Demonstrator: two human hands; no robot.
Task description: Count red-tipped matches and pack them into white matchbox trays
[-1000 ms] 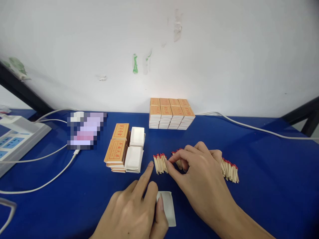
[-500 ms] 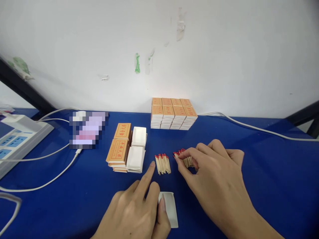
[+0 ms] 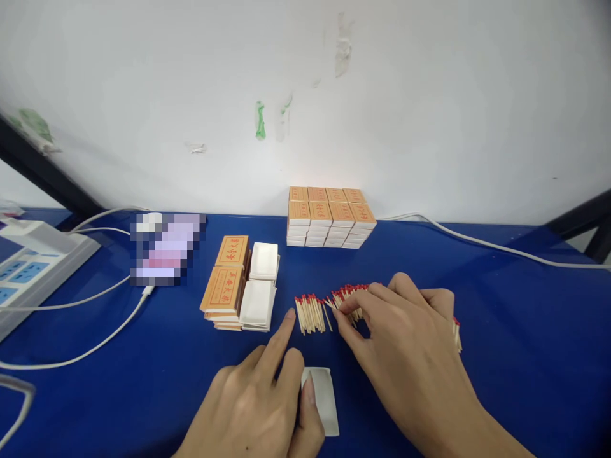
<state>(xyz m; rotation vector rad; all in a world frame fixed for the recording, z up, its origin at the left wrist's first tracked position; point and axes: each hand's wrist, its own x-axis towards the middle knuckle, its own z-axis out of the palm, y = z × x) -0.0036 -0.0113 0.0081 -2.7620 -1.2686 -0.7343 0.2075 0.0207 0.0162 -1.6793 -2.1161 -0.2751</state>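
My left hand (image 3: 255,407) rests palm down, its index finger stretched out against the left edge of a small row of red-headed matches (image 3: 310,315). Its thumb lies over the left side of a white matchbox tray (image 3: 325,401) on the table. My right hand (image 3: 401,343) pinches thumb and index finger together on a match (image 3: 330,305) at the row's right side. Beneath and behind those fingers lies a larger pile of matches (image 3: 351,292), partly hidden by the hand. A few more match heads (image 3: 457,331) show past the wrist side.
Left of the matches stand stacked orange matchbox sleeves (image 3: 224,289) and stacked white trays (image 3: 258,302). A block of matchboxes (image 3: 329,219) stands by the wall. Farther left are a blurred phone (image 3: 169,245), white cables (image 3: 95,362) and a power strip (image 3: 33,267).
My right hand has shifted slightly, uncovering more of the larger pile. Another match now stands at the row's right side, and a match shows in the right fingertips. The left hand stays put.
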